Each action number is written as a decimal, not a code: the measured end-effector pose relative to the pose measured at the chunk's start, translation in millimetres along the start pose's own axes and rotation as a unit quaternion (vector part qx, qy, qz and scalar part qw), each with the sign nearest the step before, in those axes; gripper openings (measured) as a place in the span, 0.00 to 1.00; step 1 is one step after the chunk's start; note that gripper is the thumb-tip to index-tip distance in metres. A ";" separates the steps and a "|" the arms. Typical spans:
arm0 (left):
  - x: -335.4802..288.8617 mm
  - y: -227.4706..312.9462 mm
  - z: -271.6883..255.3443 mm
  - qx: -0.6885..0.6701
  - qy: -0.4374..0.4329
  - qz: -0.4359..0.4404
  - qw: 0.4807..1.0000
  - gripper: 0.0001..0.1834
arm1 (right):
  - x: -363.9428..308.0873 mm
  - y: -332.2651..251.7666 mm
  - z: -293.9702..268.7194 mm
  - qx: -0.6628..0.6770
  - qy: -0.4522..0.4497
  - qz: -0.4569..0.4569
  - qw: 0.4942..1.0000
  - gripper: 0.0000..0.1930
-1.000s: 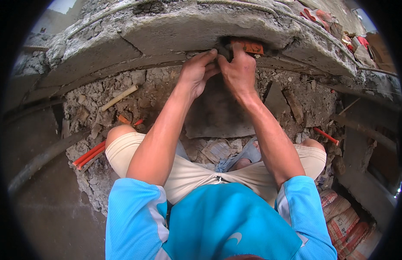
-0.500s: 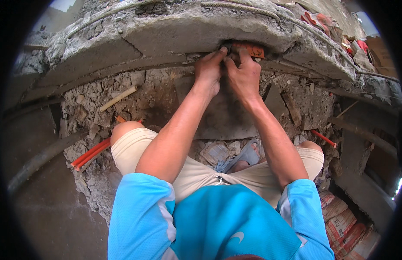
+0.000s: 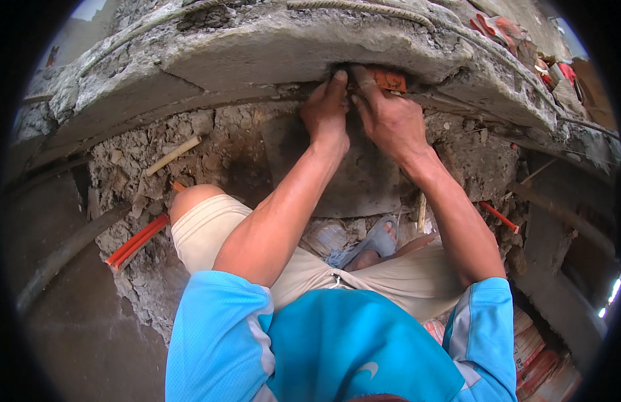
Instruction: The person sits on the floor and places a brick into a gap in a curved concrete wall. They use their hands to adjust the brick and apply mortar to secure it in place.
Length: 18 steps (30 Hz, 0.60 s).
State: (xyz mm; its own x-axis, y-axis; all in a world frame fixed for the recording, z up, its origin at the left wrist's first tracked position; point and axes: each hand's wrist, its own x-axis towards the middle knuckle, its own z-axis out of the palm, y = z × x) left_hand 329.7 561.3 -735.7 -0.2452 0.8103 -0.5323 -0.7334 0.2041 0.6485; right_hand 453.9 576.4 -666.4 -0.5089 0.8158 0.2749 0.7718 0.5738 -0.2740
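Box [image 3: 393, 81] looks light, stiff; best held by edges. Left hand [image 3: 326, 112], right hand [image 3: 395, 122]: cannot tell whether fingers [image 3: 366, 82] pinch anything.

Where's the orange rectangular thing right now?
In the head view, the orange rectangular thing is near the top, slightly right of centre, set into the rough grey concrete, close by the right hand.

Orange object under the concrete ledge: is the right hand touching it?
Cannot tell. In the head view, the right hand borders the orange object at its left edge, but no contact or gap shows plainly.
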 end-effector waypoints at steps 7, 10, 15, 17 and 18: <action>-2.3 5.1 7.6 -0.020 0.041 -0.035 0.998 0.10 | -6.0 6.6 -2.1 -0.094 -0.123 -0.017 0.988 0.36; -2.2 4.6 11.3 -0.024 0.071 -0.039 0.996 0.10 | 4.2 10.6 -4.4 -0.096 -0.110 -0.055 0.988 0.36; 5.4 -2.0 20.6 -0.091 0.091 -0.005 0.992 0.13 | 11.6 8.8 0.3 -0.104 -0.152 -0.037 0.982 0.34; 8.6 -1.1 8.0 -0.057 0.056 -0.013 0.997 0.13 | 11.8 0.1 -5.9 -0.088 -0.170 -0.006 0.982 0.34; 3.0 1.7 10.2 -0.048 0.057 -0.021 0.997 0.13 | 13.4 -5.9 -14.0 -0.073 -0.181 0.016 0.981 0.34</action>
State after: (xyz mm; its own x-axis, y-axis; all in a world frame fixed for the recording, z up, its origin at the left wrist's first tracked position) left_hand 334.2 569.6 -730.6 -0.2790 0.7330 -0.6203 -0.8009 0.1788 0.5715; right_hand 447.9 582.9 -648.1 -0.5647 0.8209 -0.0848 0.8227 0.5519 -0.1358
